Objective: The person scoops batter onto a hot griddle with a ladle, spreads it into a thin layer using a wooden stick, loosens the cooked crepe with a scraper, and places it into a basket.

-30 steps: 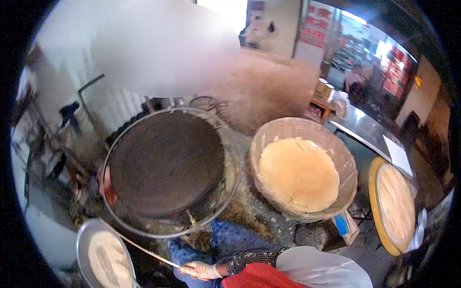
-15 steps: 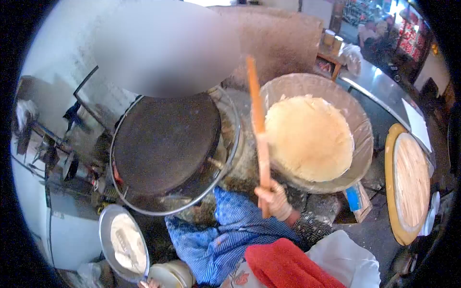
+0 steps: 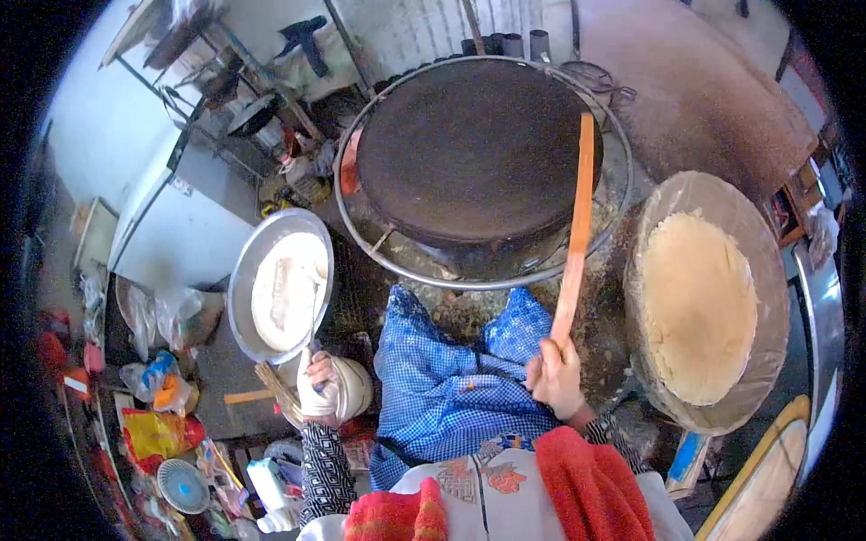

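Note:
My right hand (image 3: 555, 379) is closed around the lower end of a long flat wooden spatula (image 3: 575, 243). The spatula points upward, and its far part overlaps the right side of the big round black griddle (image 3: 478, 149) in view; I cannot tell whether they touch. My left hand (image 3: 318, 386) grips a ladle (image 3: 315, 316) by its thin handle. The ladle's head lies in a grey metal basin (image 3: 242, 293) of pale batter (image 3: 284, 298), and is partly hidden. A metal ring (image 3: 478, 285) runs around the griddle.
On the right stands a wide plastic-lined tub (image 3: 767, 361) holding a pale yellow mass (image 3: 699, 307). A round wooden board (image 3: 753, 487) leans at lower right. A pale bucket (image 3: 354, 388) sits beside my left hand. Bags and packets (image 3: 162, 433) crowd the lower left.
The view has swung left and down, bringing the griddle toward the middle. My left hand and the ladle have come into full view. The spatula remains in my right hand.

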Motion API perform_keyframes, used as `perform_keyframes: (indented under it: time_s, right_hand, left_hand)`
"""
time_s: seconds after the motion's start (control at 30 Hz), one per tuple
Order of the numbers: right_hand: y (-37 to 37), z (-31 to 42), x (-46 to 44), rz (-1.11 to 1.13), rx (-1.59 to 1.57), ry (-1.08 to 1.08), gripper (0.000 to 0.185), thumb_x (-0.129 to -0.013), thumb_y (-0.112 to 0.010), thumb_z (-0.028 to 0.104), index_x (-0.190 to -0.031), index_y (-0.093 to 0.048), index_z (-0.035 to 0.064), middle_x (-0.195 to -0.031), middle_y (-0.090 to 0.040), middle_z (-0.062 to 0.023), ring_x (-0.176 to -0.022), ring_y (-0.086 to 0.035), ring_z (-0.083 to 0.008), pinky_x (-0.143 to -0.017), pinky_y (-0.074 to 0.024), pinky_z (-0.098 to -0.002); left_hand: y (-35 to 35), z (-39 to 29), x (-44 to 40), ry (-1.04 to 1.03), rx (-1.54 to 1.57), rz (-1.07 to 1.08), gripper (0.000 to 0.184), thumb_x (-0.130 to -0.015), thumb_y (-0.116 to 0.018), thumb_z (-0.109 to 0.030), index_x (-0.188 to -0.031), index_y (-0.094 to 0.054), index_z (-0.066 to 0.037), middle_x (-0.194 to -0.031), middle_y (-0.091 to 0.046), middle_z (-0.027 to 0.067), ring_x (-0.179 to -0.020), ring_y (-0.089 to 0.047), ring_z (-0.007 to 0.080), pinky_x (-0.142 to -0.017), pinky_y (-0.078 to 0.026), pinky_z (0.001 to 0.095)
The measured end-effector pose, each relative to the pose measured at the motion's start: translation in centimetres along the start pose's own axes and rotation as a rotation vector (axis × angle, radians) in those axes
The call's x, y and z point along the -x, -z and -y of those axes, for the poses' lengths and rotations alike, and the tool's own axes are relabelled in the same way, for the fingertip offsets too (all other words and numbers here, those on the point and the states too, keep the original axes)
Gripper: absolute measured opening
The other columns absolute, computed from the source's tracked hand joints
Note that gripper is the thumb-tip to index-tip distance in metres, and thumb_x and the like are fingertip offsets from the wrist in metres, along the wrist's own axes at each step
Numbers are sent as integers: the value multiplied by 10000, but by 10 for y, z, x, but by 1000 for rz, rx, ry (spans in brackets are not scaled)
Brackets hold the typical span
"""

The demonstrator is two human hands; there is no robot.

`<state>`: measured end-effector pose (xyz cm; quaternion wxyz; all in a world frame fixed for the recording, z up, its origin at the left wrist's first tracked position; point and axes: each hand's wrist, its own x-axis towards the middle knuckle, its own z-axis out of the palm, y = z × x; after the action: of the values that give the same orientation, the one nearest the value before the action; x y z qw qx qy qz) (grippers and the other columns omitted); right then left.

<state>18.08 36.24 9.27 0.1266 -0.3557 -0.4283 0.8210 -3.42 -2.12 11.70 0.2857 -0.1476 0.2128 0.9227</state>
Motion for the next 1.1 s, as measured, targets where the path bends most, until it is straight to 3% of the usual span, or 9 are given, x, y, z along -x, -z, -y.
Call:
perform_keyframes:
  time_s: [0.03,0.17,0.33,0.4,0.43,0.63,0.7,0.77,1.1]
  right_hand:
    - [-6,-7,-22,-38,116,122,157,-954,-531,215,-1002,-486,72,-610,-591,-76,-431,-528,-161,-405,-428,-290]
    - [-68,6,-83,-110,246,411,175,-965,-525,191,-955,-539,17,-697,-672,-108,-570,-617,-163,-567,-479,-283]
    - [-73,-17,-149,-274,806,848,195,-963,-539,219,-938,-502,29,-702,-664,-82,-617,-631,-188,-642,-487,-332]
    - [-75,-23,-158,-319,298,576,192,-945,-545,216,-917,-487,36,-635,-612,-63,-590,-615,-213,-664,-482,-364]
    - [-63,-7,-156,-317,722,757,169,-934,-544,191,-908,-476,38,-600,-575,-61,-575,-603,-210,-651,-477,-368]
    - [-5,16,-188,-318,684,757,172,-924,-559,182,-838,-529,37,-554,-599,-65,-492,-594,-183,-530,-487,-336]
    - [12,34,-190,-320,738,687,152,-929,-567,172,-878,-531,33,-600,-591,-58,-499,-590,-168,-515,-467,-320]
    - [20,51,-195,-327,750,645,151,-929,-575,167,-889,-532,27,-615,-574,-55,-497,-582,-158,-496,-453,-313]
    - [58,96,-232,-372,837,656,243,-879,-632,220,-794,-553,7,-592,-546,-129,-497,-578,-256,-532,-476,-391]
  left_hand:
    - [-8,2,-1,45,328,-50,320,-1019,-465,-322,-814,-437,-78,-569,-376,-58,-416,-351,38,-373,-312,163]
    - [-2,-10,-8,168,154,38,367,-1017,-455,-371,-790,-454,-82,-559,-370,-61,-401,-332,40,-361,-304,182]
    - [-16,-21,-18,71,-331,98,355,-1020,-464,-281,-1355,-445,-166,-704,-420,-19,-439,-318,45,-337,-272,163]
    - [-87,2,-9,-87,-656,-124,474,-1010,-489,-254,-1459,-342,-210,-736,-431,-3,-449,-325,44,-333,-259,160]
    - [-93,1,-16,-60,-764,-61,585,-993,-526,-239,-1504,-241,-221,-735,-427,8,-458,-334,39,-342,-258,159]
    - [-100,28,-73,-246,-1515,176,612,-917,-629,-107,-1467,-365,-147,-812,-571,-46,-552,-498,43,-455,-423,219]
    - [-84,40,-114,-938,-1975,453,547,-878,-648,-86,-1389,-488,-198,-831,-597,27,-611,-584,217,-546,-495,360]
    - [-84,44,-129,-972,-2235,444,574,-832,-648,-57,-1350,-522,-266,-780,-533,110,-643,-590,327,-552,-500,414]
    - [-84,47,-192,-959,-2567,660,716,-730,-614,-34,-1390,-458,-267,-856,-566,83,-722,-602,293,-588,-521,419]
